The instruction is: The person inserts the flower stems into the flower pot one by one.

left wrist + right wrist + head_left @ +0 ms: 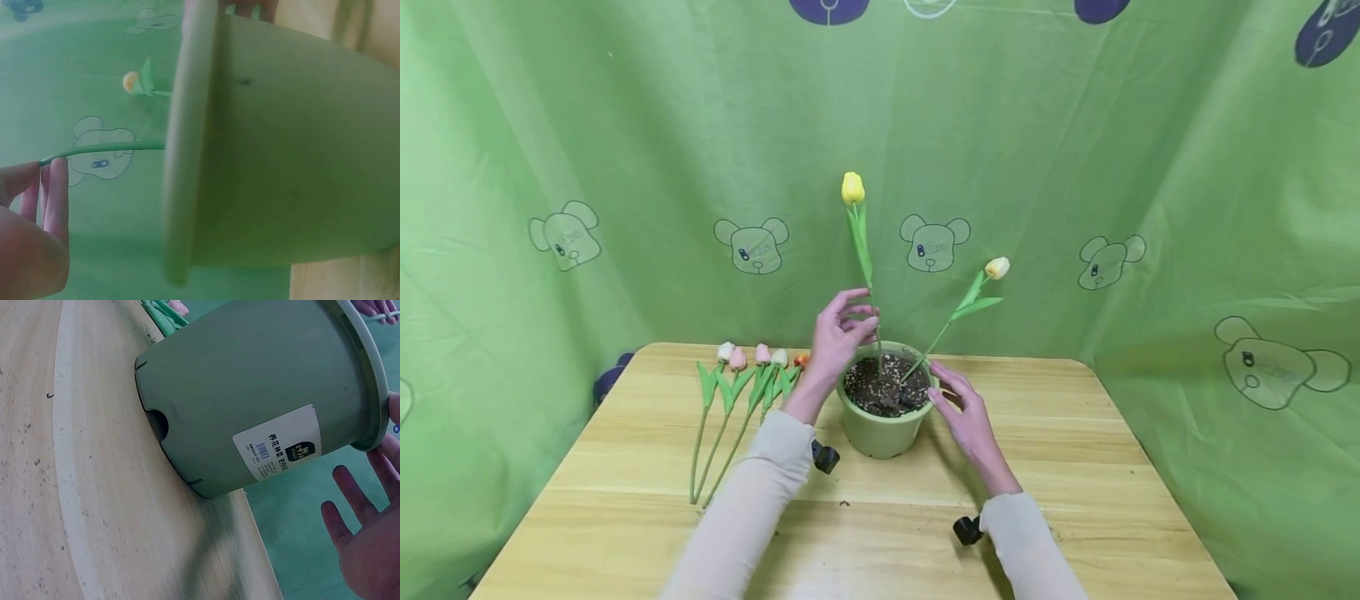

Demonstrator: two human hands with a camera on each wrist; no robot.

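Note:
A green pot (880, 429) filled with dark soil (886, 387) stands mid-table. A yellow tulip (852, 188) rises upright from it, and a cream tulip (997, 267) leans to the right. My left hand (865, 315) pinches the yellow tulip's stem (106, 148) just above the pot's left rim. My right hand (947, 387) is open, its straight fingers (350, 494) against the pot's right rim. The right wrist view shows the pot's wall (250, 394) with a white label (281, 440).
Several loose tulips (737, 392) lie side by side on the wooden table (1075, 467), left of the pot. Green cloth (1187, 208) with bear prints hangs behind and at both sides. Small soil crumbs (844, 503) lie before the pot.

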